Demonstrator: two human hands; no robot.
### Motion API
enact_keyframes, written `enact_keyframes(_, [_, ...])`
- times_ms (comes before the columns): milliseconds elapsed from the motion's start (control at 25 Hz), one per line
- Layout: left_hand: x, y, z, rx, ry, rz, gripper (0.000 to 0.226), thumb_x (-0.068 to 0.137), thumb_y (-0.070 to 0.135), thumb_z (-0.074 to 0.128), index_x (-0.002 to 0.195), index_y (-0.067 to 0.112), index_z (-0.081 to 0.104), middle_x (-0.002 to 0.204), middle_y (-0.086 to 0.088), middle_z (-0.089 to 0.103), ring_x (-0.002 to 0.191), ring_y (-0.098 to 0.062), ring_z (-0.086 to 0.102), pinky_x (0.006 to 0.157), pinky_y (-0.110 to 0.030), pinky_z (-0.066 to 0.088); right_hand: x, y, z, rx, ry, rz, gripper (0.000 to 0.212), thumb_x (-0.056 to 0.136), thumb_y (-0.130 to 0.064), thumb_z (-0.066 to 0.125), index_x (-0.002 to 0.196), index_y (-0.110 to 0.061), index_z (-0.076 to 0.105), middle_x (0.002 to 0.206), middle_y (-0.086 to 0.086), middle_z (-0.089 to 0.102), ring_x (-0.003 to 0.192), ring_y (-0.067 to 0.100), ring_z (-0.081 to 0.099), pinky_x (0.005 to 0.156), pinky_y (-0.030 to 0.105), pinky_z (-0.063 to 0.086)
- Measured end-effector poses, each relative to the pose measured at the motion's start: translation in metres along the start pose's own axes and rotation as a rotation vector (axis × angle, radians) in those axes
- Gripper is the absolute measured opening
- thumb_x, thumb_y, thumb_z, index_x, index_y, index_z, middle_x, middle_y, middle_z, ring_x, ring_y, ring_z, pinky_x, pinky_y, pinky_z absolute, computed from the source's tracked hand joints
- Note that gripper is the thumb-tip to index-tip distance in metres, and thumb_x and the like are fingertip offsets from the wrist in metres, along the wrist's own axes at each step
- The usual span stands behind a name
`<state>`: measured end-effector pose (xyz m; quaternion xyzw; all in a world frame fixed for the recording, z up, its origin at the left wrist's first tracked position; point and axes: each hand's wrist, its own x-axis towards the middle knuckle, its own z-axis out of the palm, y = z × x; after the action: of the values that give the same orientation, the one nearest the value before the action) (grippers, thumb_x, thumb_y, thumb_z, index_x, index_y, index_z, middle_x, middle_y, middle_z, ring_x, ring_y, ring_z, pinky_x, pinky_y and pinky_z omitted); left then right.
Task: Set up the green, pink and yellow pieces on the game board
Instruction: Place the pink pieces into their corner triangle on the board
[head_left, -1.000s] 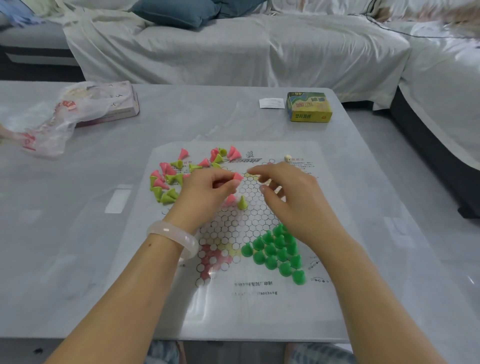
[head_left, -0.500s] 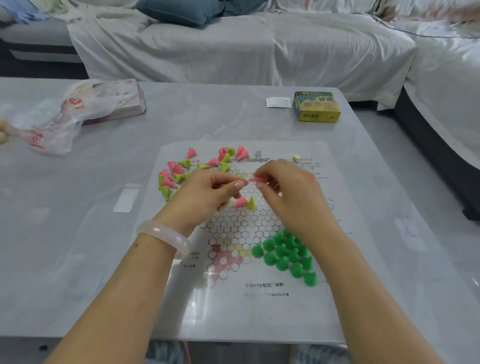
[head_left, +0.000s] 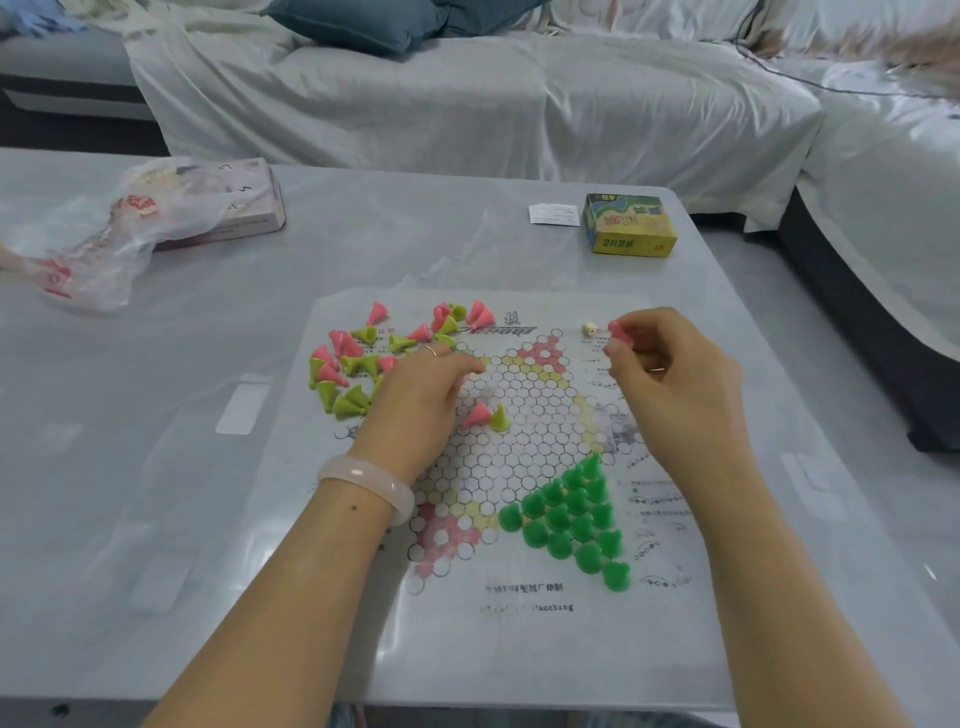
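On the grey worktop (head_left: 156, 467), a paper game board (head_left: 519, 597) lying flat, printed with a star of small circles. Near its lower right point, green pieces (head_left: 569, 512) standing upright, packed together in a full triangle. Along the board's upper left edge, a loose scatter of pink pieces (head_left: 332, 371) and yellow pieces (head_left: 348, 402), most tipped on their sides, some spilling past the printed circles. Near the board's middle, one pink cone (head_left: 475, 414) lying on its side just beside one yellow cone (head_left: 500, 417) standing upright.

Left hand (head_left: 426, 387) low over the board beside the scatter, fingers curled downward with tips at the paper; whether anything sits inside that grip, cannot tell. A thin ring on one finger, a pale bangle (head_left: 371, 486) round the wrist.

Right hand (head_left: 670, 374) raised above the board's upper right corner, thumb and forefinger pinched on a single pink piece (head_left: 619, 332), remaining fingers curled in. Just beside that piece, a small pale die (head_left: 589, 328) resting on the paper.

Farther back on the worktop, a yellow and green box (head_left: 628, 223) with a white slip (head_left: 554, 214) next to it. Far left, a crumpled clear plastic bag (head_left: 114, 239) draped over a flat pink box (head_left: 249, 208). Behind, a sofa (head_left: 467, 109) under a pale sheet, with a blue cushion (head_left: 374, 23) on it.
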<state>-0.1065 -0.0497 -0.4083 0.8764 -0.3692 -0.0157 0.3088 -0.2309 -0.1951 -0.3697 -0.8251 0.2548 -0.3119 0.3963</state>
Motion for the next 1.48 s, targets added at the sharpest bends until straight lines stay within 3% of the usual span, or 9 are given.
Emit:
enact_keyframes(80, [0.0,0.004,-0.001,0.017,-0.117,-0.043,0.039,0.093,0.0,0.038,0.125,0.016,0.053,0.117,-0.005,0.055,0.095,-0.017,0.05,0.083,-0.024,0.04,0.002,-0.004,-0.011,0.064,0.08,0.021,0.009,0.087,-0.019,0.055,0.088,-0.028,0.055,0.083,-0.011,0.065,0.074,0.004,0.063,0.069,0.011,0.05])
enact_keyframes(160, [-0.001,0.006,-0.002,0.03,-0.199,-0.048,0.029,0.097,0.017,0.037,0.123,0.018,0.05,0.119,-0.001,0.053,0.095,-0.014,0.05,0.079,-0.023,0.038,0.008,-0.008,-0.019,0.186,0.139,0.085,0.013,0.087,-0.018,0.054,0.084,-0.03,0.052,0.084,-0.009,0.068,0.07,0.002,0.065,0.067,0.014,0.052])
enact_keyframes(280, [-0.004,0.006,0.0,0.093,-0.238,0.016,0.024,0.094,0.026,0.042,0.113,0.017,0.055,0.102,0.004,0.05,0.088,-0.011,0.048,0.073,-0.022,0.037,0.023,-0.001,-0.015,0.217,0.109,0.141,0.01,0.087,-0.019,0.055,0.084,-0.029,0.053,0.088,-0.007,0.068,0.076,0.004,0.065,0.071,0.02,0.052])
enact_keyframes(560, [-0.005,0.006,-0.009,0.043,-0.048,-0.109,0.014,0.09,0.019,0.05,0.096,0.015,0.062,0.096,0.002,0.064,0.091,-0.016,0.057,0.08,-0.031,0.047,0.05,0.045,0.039,-0.086,-0.145,0.164,0.004,0.085,-0.021,0.059,0.089,-0.023,0.06,0.072,0.0,0.062,0.066,0.012,0.055,0.06,0.019,0.043])
enact_keyframes(760, [-0.004,0.011,-0.018,-0.022,0.075,-0.154,0.017,0.089,0.024,0.053,0.077,0.018,0.064,0.083,0.007,0.066,0.062,-0.004,0.05,0.054,-0.016,0.033,0.061,0.055,0.058,-0.158,-0.111,0.133,0.009,0.082,-0.02,0.058,0.087,-0.025,0.064,0.058,-0.007,0.049,0.055,0.009,0.046,0.053,0.025,0.038])
enact_keyframes(920, [-0.002,0.012,-0.021,-0.038,0.096,-0.173,0.018,0.089,0.025,0.052,0.078,0.018,0.065,0.08,0.007,0.066,0.077,-0.011,0.058,0.061,-0.022,0.041,0.072,0.058,0.066,-0.197,-0.064,0.197,0.007,0.081,-0.028,0.058,0.084,-0.031,0.064,0.063,-0.008,0.051,0.061,0.011,0.049,0.05,0.025,0.032])
enact_keyframes(1080, [-0.001,0.012,-0.021,-0.045,0.102,-0.198,0.018,0.089,0.026,0.052,0.079,0.018,0.065,0.078,0.006,0.065,0.075,-0.011,0.057,0.062,-0.013,0.037,0.073,0.061,0.068,-0.21,-0.057,0.221,0.005,0.081,-0.033,0.059,0.082,-0.032,0.064,0.065,-0.008,0.053,0.065,0.012,0.051,0.05,0.025,0.032])
enact_keyframes(1280, [0.0,0.013,-0.02,-0.077,0.074,-0.231,0.018,0.089,0.026,0.052,0.081,0.019,0.065,0.079,0.007,0.065,0.073,-0.007,0.056,0.058,-0.015,0.037,0.073,0.06,0.068,-0.258,-0.073,0.222,0.005,0.082,-0.034,0.059,0.082,-0.031,0.064,0.062,-0.01,0.05,0.064,0.012,0.05,0.049,0.025,0.032])
enact_keyframes(1480, [-0.001,0.014,-0.021,-0.103,0.059,-0.248,0.019,0.089,0.027,0.052,0.081,0.019,0.066,0.079,0.007,0.067,0.075,-0.01,0.059,0.065,-0.019,0.043,0.073,0.061,0.07,-0.315,-0.092,0.213,0.009,0.083,-0.036,0.057,0.087,-0.031,0.064,0.076,-0.006,0.055,0.073,0.014,0.053,0.049,0.024,0.032])
